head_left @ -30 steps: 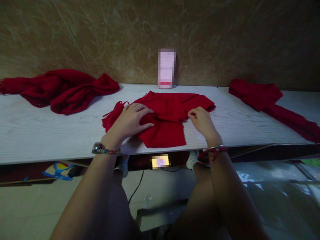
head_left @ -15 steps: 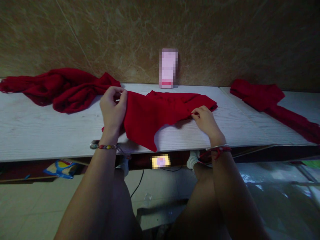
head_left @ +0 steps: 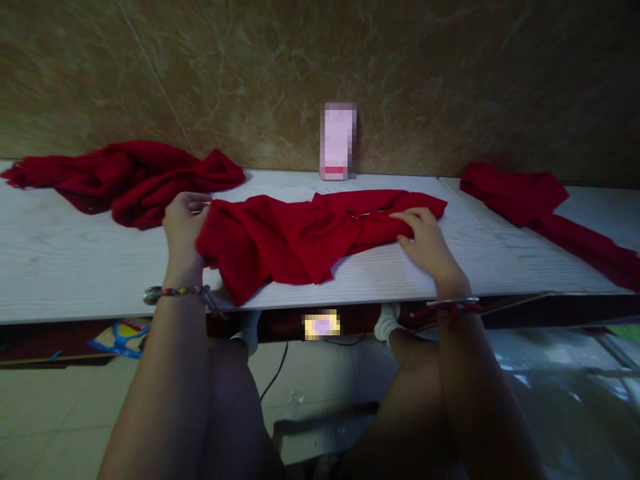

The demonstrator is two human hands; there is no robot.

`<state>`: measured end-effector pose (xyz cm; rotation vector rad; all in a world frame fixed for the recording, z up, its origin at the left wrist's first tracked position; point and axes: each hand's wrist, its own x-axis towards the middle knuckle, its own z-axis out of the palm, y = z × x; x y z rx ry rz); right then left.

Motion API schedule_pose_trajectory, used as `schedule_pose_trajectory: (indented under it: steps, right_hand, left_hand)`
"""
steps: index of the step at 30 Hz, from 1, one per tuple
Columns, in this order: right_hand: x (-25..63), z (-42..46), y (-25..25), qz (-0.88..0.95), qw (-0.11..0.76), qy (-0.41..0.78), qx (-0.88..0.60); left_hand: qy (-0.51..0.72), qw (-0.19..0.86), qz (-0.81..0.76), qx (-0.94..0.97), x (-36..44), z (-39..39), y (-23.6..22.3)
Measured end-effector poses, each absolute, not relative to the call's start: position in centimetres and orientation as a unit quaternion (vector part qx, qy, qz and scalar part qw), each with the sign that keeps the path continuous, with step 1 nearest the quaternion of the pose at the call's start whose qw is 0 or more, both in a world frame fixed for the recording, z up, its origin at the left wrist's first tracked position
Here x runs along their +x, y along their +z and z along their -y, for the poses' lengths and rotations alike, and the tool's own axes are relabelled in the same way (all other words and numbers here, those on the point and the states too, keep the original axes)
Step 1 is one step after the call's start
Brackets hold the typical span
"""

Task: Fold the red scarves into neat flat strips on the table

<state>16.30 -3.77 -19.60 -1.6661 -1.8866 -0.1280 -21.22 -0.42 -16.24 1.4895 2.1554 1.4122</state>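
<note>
Marbled wall (head_left: 250,67) at the back, pale wood-grain desk (head_left: 100,267) along it. Middle red cloth (head_left: 280,240) lies on the desk in front of me; it's my reference. Left hand (head_left: 184,230) at its left end, grip pinched on the edge as far as I can see. Right hand (head_left: 427,243) rests on its right end, grip loose, thumb and fingers parted over the fabric. Red bundle (head_left: 150,177) near its far left corner, second red cloth (head_left: 520,193) well off to its right, pink object (head_left: 340,140) beyond it by the wall.

Step in hand, my read: working it lengthwise between both hands. Left half is creased and overlapped, so next move calls for a steady right end and a controlled left edge, clear of the bundle.

Hard to see: left fingertips, which layer I've got, what's under the folds. Pink object is pixelated, as is the yellow item (head_left: 323,325) below the reference. Blue packet (head_left: 117,337), below left, is partly behind my forearm. Second red cloth runs out of frame.
</note>
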Motion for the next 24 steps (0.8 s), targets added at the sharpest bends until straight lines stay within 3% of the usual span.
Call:
schedule_pose_trajectory:
  steps: [3, 6, 8, 12, 15, 19, 24]
  right_hand:
    - [13.5, 4.7, -18.9, 0.764, 0.266, -0.036, -0.587]
    - [11.6, 5.0, -18.7, 0.791, 0.223, -0.028, -0.569]
    - [11.0, 4.7, -18.8, 0.793, 0.192, -0.029, -0.577]
    - [10.5, 3.8, -19.1, 0.779, 0.167, -0.037, -0.603]
    - [10.3, 3.2, -19.2, 0.765, 0.203, -0.039, -0.61]
    - [10.3, 2.7, -19.3, 0.747, 0.261, -0.013, -0.611]
    - [10.5, 2.3, -19.3, 0.688, 0.351, -0.004, -0.636]
  left_hand:
    - [0.521, 0.067, -0.695, 0.491, -20.6, 1.1, -15.3]
    - [0.548, 0.073, -0.577, 0.601, -19.7, 2.1, -14.5]
    - [0.463, 0.118, -0.501, 0.722, -19.1, 2.6, -14.6]
    - [0.153, 0.126, -0.487, 0.851, -17.7, 2.4, -16.0]
    - [0.08, 0.091, -0.506, 0.854, -16.7, 1.7, -16.8]
    - [0.164, 0.096, -0.512, 0.838, -15.6, 1.7, -16.1]
    - [0.535, 0.162, -0.518, 0.648, -17.9, 0.8, -15.4]
